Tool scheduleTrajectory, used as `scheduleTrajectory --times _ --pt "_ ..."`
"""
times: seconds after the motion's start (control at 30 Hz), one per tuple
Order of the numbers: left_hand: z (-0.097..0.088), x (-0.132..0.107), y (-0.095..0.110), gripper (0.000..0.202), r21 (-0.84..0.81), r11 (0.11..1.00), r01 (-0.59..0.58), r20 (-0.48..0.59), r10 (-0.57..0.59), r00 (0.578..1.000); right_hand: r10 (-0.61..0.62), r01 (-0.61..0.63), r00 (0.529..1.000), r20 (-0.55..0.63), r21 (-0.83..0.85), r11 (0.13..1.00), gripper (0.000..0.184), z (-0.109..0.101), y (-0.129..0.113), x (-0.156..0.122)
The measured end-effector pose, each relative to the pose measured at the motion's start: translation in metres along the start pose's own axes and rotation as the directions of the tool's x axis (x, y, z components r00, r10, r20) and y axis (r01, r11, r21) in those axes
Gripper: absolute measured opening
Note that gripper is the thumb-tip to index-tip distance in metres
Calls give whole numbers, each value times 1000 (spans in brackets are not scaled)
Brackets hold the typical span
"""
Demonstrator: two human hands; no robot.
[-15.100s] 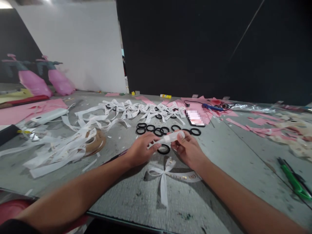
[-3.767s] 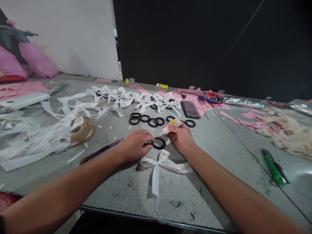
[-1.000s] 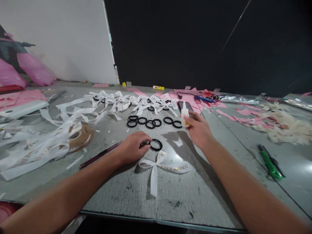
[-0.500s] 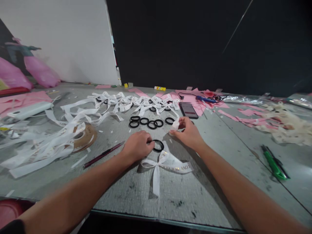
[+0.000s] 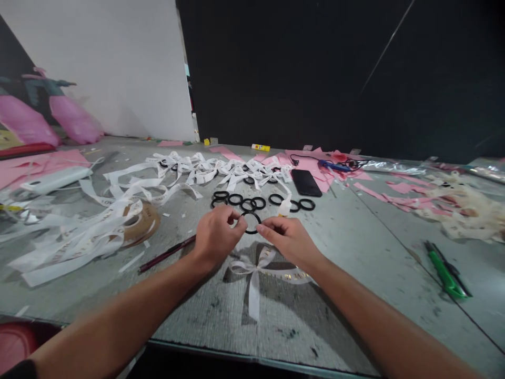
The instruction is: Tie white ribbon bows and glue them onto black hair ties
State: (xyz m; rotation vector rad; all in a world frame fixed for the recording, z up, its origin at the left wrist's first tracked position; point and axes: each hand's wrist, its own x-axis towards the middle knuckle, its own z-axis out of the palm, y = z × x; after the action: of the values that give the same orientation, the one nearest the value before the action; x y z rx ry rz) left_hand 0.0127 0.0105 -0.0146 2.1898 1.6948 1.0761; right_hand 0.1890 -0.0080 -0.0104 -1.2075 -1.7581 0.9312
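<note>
A black ring is held up between my two hands, tilted towards me. My left hand pinches its left side between thumb and fingers. At its lower right side, my right hand grips with thumb and forefinger; the other fingers are curled. Just below lies a white ribbon bow with gold lettering, its right tail partly under my right hand. Behind that hand stands a small white piece with a yellowish base, whose kind I cannot make out. Several black rings lie flat beyond my hands.
Several ribbon bows are heaped farther back, beside a phone. On the left are a ribbon roll, loose white ribbon and a dark red pen. A green cutter lies at the right.
My right hand has let go of the small white piece and moved towards me to the ring. The ring, earlier at my left hand near the table, is now raised between both hands.
</note>
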Motion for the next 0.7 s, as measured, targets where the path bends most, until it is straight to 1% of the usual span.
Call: scheduleTrajectory --times 0.07,0.13,0.2,0.23,0.27,0.33,0.43,0.47,0.53,0.63,0.7 --pt "-1 -1 0 14 -38 999 -19 6 19 1000 39 -39 999 -2 64 997 42 0 2 1" --pt "-2 -3 -1 20 -76 997 10 59 -5 998 66 -63 997 -35 90 994 40 -4 5 3" --pt "-6 -6 -1 26 -78 997 14 182 0 983 59 -54 995 -86 62 997 38 -8 9 5" --pt "-8 -9 0 28 -68 998 -10 264 28 964 45 -41 993 -111 34 999 37 -10 11 5" --pt "-11 -12 1 29 -57 997 -55 348 72 935 29 -28 991 -134 8 1000 36 -12 13 6" --pt "-15 -17 5 30 -48 984 -172 489 173 855 7 -12 987 -162 -26 1000 36 -15 16 7" --pt "-16 -23 10 22 -76 942 -327 603 304 738 1 -6 985 -172 -27 1000 35 -15 19 7" --pt "-16 -24 11 18 -107 927 -359 623 344 702 -1 -3 985 -171 -23 1000 35 -14 19 7" --pt "-14 -23 10 11 -206 902 -379 644 417 641 -10 8 986 -169 -14 1000 34 -13 19 7" --pt "-14 -20 7 9 -349 867 -355 648 497 578 -14 13 985 -170 -8 1000 34 -12 21 6" --pt "-16 -18 5 9 -368 850 -377 653 525 545 2 0 986 -165 7 1000 34 -11 22 7"
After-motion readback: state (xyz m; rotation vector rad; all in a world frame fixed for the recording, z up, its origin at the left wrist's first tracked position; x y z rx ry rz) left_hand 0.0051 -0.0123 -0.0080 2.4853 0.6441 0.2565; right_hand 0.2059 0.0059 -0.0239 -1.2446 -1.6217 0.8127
